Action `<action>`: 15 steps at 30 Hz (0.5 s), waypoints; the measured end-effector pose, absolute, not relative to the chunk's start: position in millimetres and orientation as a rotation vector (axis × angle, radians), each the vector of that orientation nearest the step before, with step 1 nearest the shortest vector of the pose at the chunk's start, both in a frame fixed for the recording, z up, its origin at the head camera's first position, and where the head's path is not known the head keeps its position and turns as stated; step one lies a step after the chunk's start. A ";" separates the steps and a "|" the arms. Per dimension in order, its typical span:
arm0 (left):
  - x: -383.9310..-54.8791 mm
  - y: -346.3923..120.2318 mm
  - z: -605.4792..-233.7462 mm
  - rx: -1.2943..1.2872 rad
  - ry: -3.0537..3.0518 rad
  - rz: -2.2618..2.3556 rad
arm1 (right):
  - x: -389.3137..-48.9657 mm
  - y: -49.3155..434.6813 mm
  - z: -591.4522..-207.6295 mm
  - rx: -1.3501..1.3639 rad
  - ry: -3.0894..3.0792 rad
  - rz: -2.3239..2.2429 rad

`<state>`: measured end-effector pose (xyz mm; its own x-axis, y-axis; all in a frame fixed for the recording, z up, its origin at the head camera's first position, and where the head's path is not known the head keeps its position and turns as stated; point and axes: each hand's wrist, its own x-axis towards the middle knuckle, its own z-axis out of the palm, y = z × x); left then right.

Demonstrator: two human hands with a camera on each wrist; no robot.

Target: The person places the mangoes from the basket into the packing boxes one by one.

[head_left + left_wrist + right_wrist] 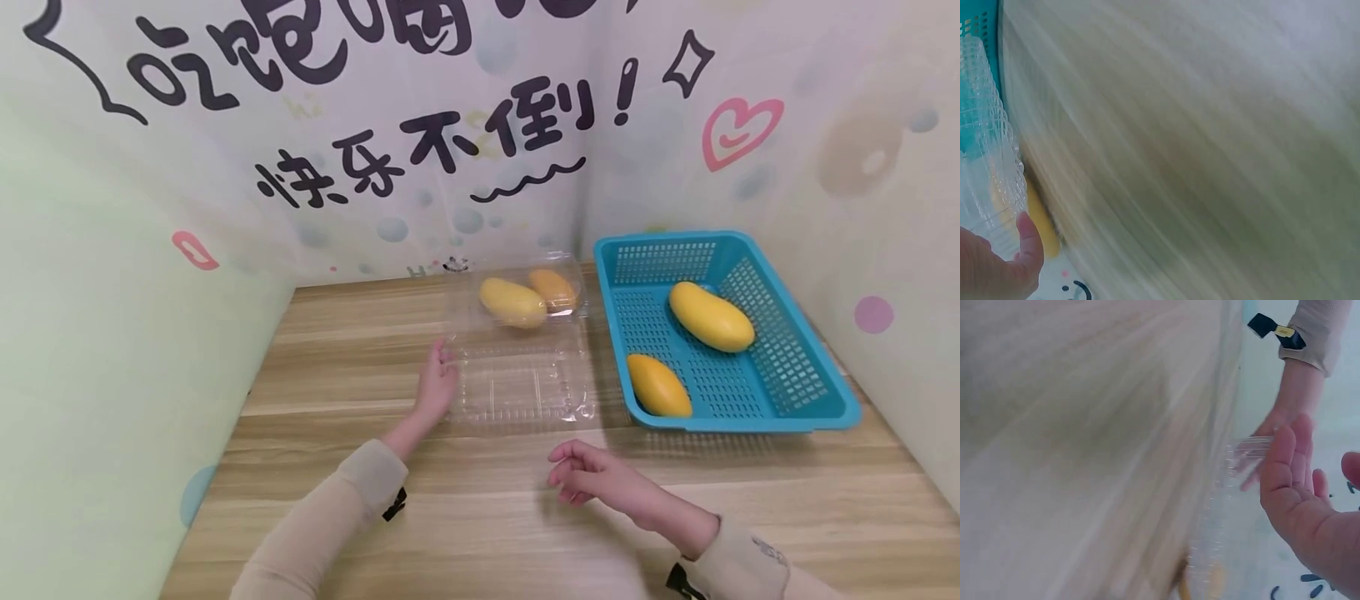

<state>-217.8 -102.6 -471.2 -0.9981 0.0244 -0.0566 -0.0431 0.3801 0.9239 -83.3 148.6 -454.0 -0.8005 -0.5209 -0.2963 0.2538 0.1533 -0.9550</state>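
Note:
A clear plastic clamshell box (517, 387) stands unfolded in the middle of the table, its see-through lid raised at the back. My left hand (437, 385) is at the box's left edge; in the left wrist view the thumb (1030, 240) lies against the ridged rim, and the fingers are partly hidden. My right hand (600, 482) hovers in front of the box's right corner, fingers loosely bent and holding nothing. Behind the lid lie two mangoes, a paler yellow one (513, 302) and a more orange one (553, 292), both seen partly through the plastic.
On the right stands a blue perforated basket (750, 423). Inside it, one mango (711, 317) lies toward the back and another mango (658, 386) near the front left corner. Printed cloth walls (375, 242) close off the wooden table (352, 350) behind and at both sides.

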 end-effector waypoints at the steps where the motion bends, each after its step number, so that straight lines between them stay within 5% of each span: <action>1: -216.6 -100.5 -471.8 -0.023 2.559 1.710 | -82.5 148.9 -450.0 -0.285 1.868 -1.684; 15: -207.0 -74.9 -491.3 -0.013 2.636 1.698 | -98.9 191.4 -386.7 -0.550 2.216 -1.501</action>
<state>-207.0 -74.9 -491.3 -0.9999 -0.0037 -0.0094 -0.0100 0.4133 0.9105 -98.9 191.4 -386.7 -0.8398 -0.5314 -0.1109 -0.0944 0.3440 -0.9342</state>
